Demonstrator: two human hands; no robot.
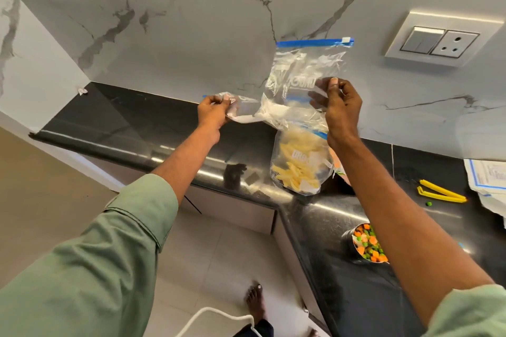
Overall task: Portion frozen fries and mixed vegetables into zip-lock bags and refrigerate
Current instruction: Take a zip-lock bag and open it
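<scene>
My right hand (338,107) pinches an empty clear zip-lock bag (304,71) with a blue slider strip, held upright above the black counter (137,120). My left hand (213,112) grips another clear bag (243,109), stretched sideways toward the first one. Below them a zip-lock bag of pale fries (299,167) stands on the counter. A steel cup of mixed vegetables (367,245), orange, green and white, sits near the counter's front edge, partly hidden by my right forearm.
Yellow bag clips (440,191) and a loose pea (429,203) lie at the right. White packaging (487,175) sits at the far right edge. A wall socket (440,41) is on the marble backsplash. My bare foot (256,301) and a white cord (216,314) are on the floor.
</scene>
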